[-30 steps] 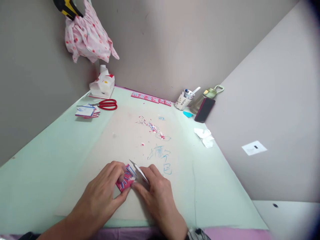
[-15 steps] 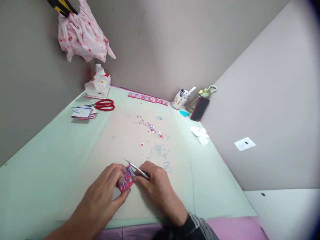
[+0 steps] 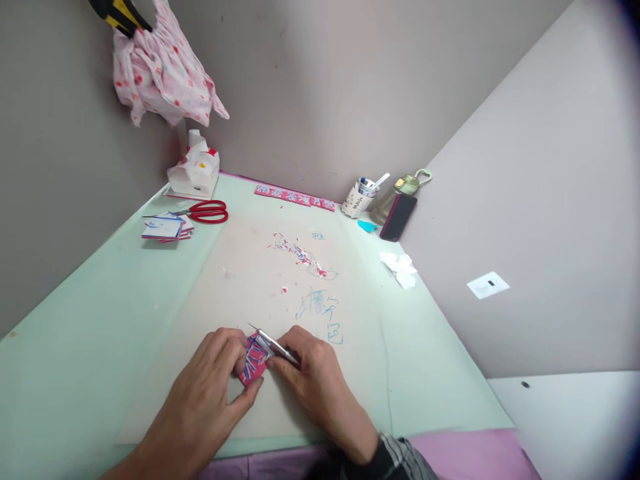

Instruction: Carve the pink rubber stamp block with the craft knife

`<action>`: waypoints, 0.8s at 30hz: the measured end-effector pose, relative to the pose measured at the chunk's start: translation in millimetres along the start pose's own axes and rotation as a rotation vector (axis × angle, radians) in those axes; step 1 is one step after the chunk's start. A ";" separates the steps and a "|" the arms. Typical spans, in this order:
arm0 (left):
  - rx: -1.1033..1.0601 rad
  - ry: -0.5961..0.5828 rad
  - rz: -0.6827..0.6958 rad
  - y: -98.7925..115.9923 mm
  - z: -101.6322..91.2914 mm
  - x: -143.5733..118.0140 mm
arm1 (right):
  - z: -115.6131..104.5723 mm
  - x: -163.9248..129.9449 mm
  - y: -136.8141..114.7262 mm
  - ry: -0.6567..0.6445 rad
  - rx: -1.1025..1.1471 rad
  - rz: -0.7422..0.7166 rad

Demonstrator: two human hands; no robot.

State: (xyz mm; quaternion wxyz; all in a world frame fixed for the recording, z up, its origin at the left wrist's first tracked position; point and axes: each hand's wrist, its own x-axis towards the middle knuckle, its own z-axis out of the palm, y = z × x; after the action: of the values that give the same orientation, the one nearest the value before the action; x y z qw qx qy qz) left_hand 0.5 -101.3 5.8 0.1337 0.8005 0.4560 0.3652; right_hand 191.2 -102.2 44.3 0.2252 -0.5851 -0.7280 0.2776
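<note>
A small red card with blue and white stripes (image 3: 254,362) lies on the beige mat (image 3: 250,280) near the table's front edge. My left hand (image 3: 210,387) pinches and steadies this card from the left, thumb below it and fingers above. My right hand (image 3: 313,380) grips a thin silver craft knife (image 3: 273,345), whose blade points up and left across the card's top. The two hands meet over the card, and part of it is hidden under my fingers.
Red scissors (image 3: 207,211) and a stack of cards (image 3: 165,228) lie at the back left, beside a white dispenser (image 3: 194,175). Paper scraps (image 3: 300,255) litter the mat's middle. A pen cup (image 3: 357,198), bottle (image 3: 395,193), phone (image 3: 397,217) and crumpled paper (image 3: 400,267) sit at the right wall.
Both hands stayed on the card; it now stands a little more upright between my fingers, and the knife tip has shifted slightly left. The camera view drifted a little.
</note>
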 end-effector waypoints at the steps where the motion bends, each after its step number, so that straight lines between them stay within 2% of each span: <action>1: 0.000 0.001 0.005 0.2 -0.1 0.2 | 0.7 -0.3 1.1 0.009 0.002 -0.009; 7: -0.011 -0.008 0.010 0.0 1.9 0.5 | 18.7 -2.3 6.1 0.171 -0.004 -0.057; 11: -0.012 -0.031 0.016 -1.4 2.5 0.4 | 26.8 0.0 9.6 0.315 -0.120 -0.063; 13: 0.006 -0.033 0.020 -2.0 2.0 0.1 | 17.1 2.3 17.1 0.414 -0.163 -0.007; 17: 0.024 -0.036 0.027 -2.7 0.9 -0.3 | -22.5 2.4 39.5 0.549 -0.157 0.136; 20: 0.022 -0.032 0.031 -2.9 0.9 -0.2 | -37.6 -6.9 48.2 0.510 -0.119 0.149; 24: 0.030 -0.047 0.018 -3.5 1.4 -0.6 | -19.5 -30.3 40.4 0.409 -0.099 -0.058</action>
State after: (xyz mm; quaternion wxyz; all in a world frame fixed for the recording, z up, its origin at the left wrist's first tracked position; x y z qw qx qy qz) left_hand -0.9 -99.7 2.6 0.1289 0.8150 0.4509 0.3404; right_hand 239.7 -122.5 31.7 0.3472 -0.6183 -0.6964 0.1102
